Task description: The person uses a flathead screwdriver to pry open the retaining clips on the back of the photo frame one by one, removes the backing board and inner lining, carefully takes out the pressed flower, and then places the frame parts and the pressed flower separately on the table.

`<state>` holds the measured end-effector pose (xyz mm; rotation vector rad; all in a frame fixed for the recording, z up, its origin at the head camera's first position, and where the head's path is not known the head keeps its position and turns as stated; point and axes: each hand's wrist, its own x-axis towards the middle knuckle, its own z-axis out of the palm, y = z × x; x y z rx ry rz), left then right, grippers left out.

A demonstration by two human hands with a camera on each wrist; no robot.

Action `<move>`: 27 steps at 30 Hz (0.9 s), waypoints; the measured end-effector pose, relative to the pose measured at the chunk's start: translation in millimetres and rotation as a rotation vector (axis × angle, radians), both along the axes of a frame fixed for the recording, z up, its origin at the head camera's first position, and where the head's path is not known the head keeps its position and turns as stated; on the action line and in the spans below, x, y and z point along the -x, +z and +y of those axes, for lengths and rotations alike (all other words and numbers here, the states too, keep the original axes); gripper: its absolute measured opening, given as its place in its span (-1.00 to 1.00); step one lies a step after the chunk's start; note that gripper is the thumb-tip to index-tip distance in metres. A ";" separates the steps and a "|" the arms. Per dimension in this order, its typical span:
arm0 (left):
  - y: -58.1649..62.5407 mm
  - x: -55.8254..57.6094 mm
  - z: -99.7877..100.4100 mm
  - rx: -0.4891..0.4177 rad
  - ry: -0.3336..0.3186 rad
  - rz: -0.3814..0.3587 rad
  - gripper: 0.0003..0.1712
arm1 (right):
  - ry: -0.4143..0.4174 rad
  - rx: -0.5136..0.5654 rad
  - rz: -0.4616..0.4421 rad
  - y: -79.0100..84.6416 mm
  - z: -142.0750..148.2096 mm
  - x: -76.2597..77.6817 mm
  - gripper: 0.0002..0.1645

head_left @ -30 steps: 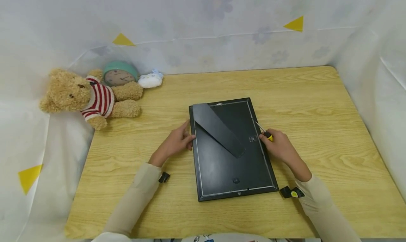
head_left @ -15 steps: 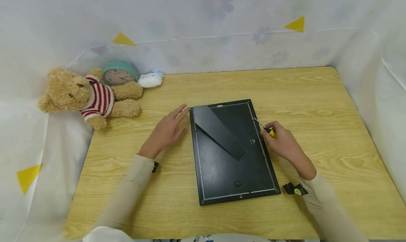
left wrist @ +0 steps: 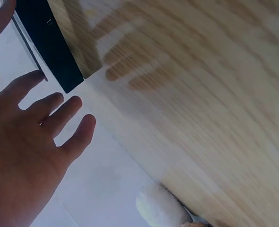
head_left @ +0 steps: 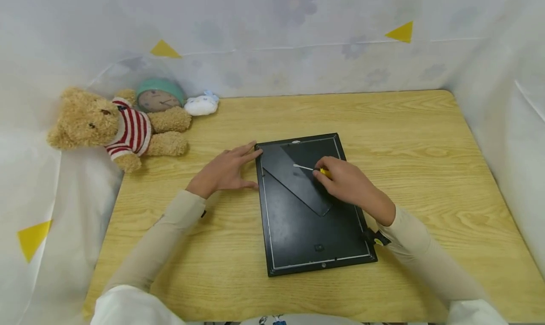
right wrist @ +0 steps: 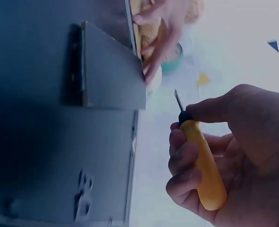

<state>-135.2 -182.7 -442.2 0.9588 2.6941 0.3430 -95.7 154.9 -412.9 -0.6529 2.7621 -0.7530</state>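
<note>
We see a black rectangular picture frame [head_left: 294,232] lying back-up on the yellowish wood-grain table [head_left: 426,140], its tapered stand [head_left: 291,180] slanting across. Tabletop extends beyond every edge. Above it, our right hand [head_left: 351,180] grasps a yellow-handled screwdriver [right wrist: 204,165]; our left hand [head_left: 223,171], fingers spread, grasping nothing, lies at its left edge.

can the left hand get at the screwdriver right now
Probably not without a handover: the right hand grips the screwdriver, though the left hand, by the picture frame, looks empty.
</note>
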 end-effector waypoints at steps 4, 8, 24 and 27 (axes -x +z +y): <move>-1.7 1.4 3.3 0.010 0.038 -0.052 0.28 | 0.119 -0.061 0.077 -2.4 -18.9 6.7 -0.74; -4.0 2.9 5.0 0.015 0.052 -0.069 0.35 | 0.204 -0.104 0.123 -5.9 -34.6 13.0 -0.77; -2.6 -0.2 13.3 0.053 0.095 -0.147 0.52 | 0.302 -0.203 0.103 -20.4 -62.9 28.9 -0.76; -2.7 -0.2 13.5 0.050 0.091 -0.150 0.54 | 0.303 -0.195 0.096 -21.1 -63.6 30.9 -0.75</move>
